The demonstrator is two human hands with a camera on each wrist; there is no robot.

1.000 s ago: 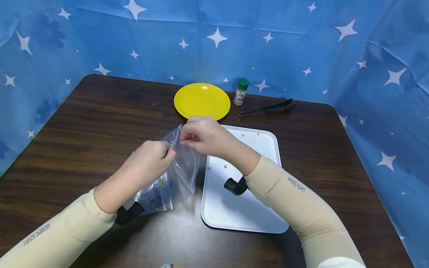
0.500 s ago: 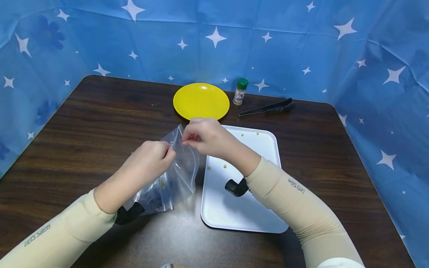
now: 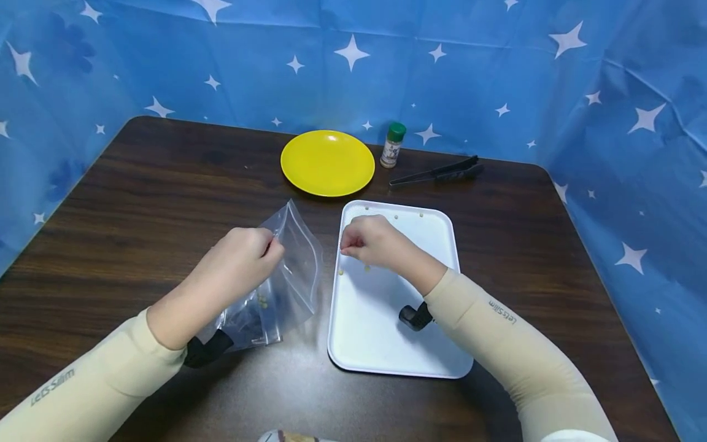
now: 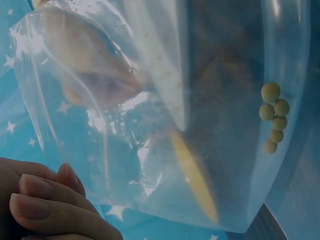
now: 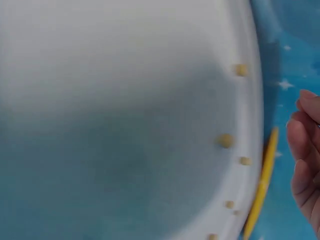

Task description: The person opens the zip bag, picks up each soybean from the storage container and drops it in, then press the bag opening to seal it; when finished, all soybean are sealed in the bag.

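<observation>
My left hand [image 3: 237, 264] pinches the top edge of a clear zip bag [image 3: 301, 276], whose mouth faces right. Several round, pale yellow beans [image 4: 270, 92] lie in a cluster in a corner of the bag in the left wrist view. Over the left side of a white tray [image 3: 386, 331] is my right hand [image 3: 375, 242]. Its fingers [image 5: 300, 137] curl loosely, thumb close to the index finger, and nothing shows between them. Several loose beans [image 5: 226, 140] are spread along the tray's far end, blurred in the right wrist view.
Behind the tray lie a yellow plate [image 3: 328, 163], a green-capped seasoning bottle [image 3: 393, 145] and black tongs [image 3: 442, 172] on the dark wooden table [image 3: 138, 233]. A partly visible pale item [image 3: 289, 437] is at the near edge. A blue starry cloth [image 3: 386, 80] hangs behind.
My right hand has left the bag's mouth and moved right, over the tray. My left hand keeps its grip on the bag. The head view has shifted slightly.
</observation>
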